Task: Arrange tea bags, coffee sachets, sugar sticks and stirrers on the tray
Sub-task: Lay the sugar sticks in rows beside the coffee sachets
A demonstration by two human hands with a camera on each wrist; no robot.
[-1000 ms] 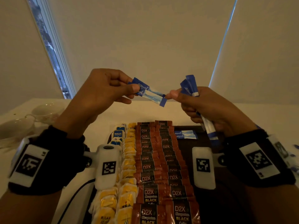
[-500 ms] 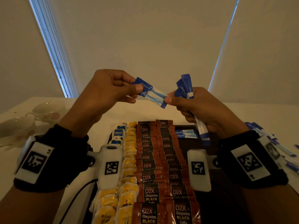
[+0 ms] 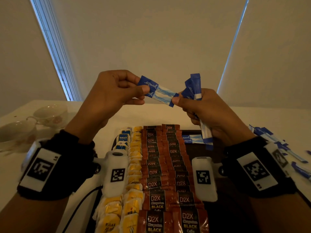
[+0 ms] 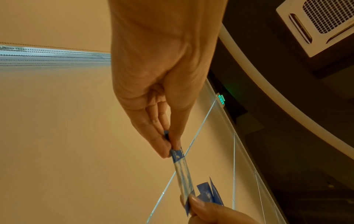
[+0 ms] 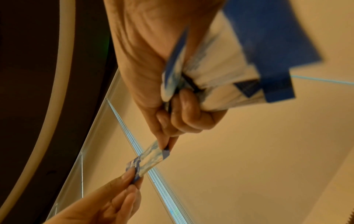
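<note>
Head view looking down, wrist views close, facing upward

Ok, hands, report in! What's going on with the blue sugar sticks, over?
Left hand and right hand pinch opposite ends of two sugar sticks above the tray. Right also grips spare sticks. Tray slot beside the coffee sachets open, nothing blocking.

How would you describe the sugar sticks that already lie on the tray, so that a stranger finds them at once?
Start at the dark tray on the white table. Right of the two columns of red-brown coffee sachets, at the tray's far end, lie the two blue-and-white sugar sticks side by side. Only they rest on the tray's bare dark surface; other sticks are in the hands or on the table.
</note>
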